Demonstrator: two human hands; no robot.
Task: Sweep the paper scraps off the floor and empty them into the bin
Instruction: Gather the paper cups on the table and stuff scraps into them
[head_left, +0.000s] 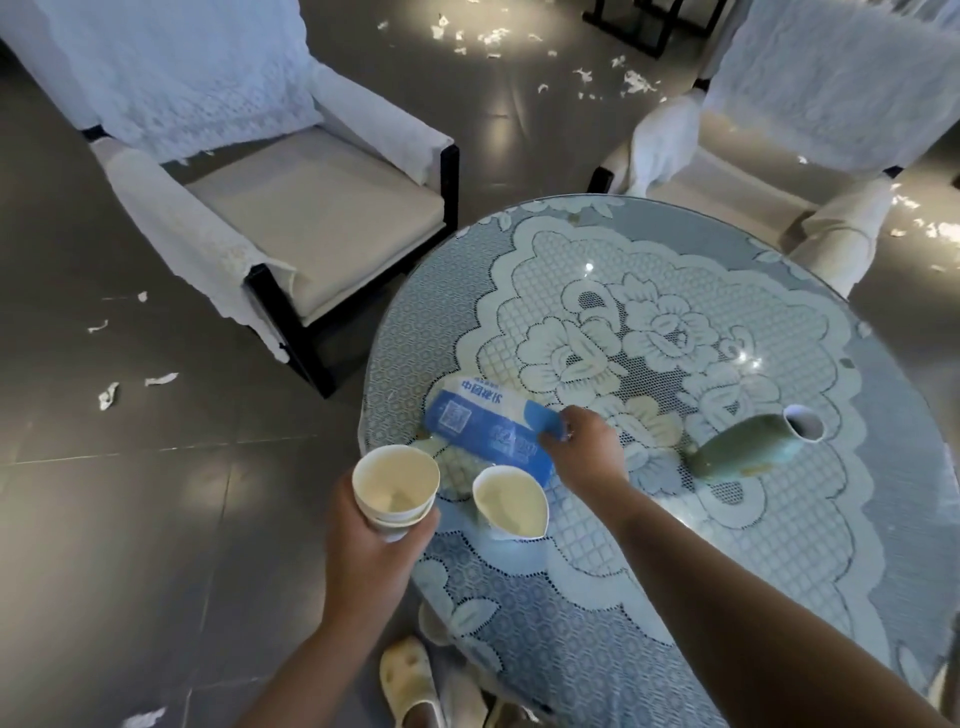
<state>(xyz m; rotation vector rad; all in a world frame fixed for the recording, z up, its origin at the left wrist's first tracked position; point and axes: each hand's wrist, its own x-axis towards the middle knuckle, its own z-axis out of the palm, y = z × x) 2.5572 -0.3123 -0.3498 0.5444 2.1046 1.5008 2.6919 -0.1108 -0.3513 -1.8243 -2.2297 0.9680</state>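
Observation:
White paper scraps (110, 394) lie scattered on the grey floor at left, and many more scraps (493, 39) lie at the far top between the chairs. My left hand (374, 540) grips a stack of paper cups (395, 483) just off the round table's left edge. My right hand (589, 447) pinches the end of a blue and white tissue pack (488, 431) lying on the table. A bent paper cup (511, 501) stands on the table between my hands. No broom, dustpan or bin is in view.
The round table (779, 545) has a lace cloth under glass, with a green vase (753, 441) lying on its side at right. Two white-covered armchairs stand at the left (291, 218) and at the far right (810, 156). My slippered feet (410, 686) show below.

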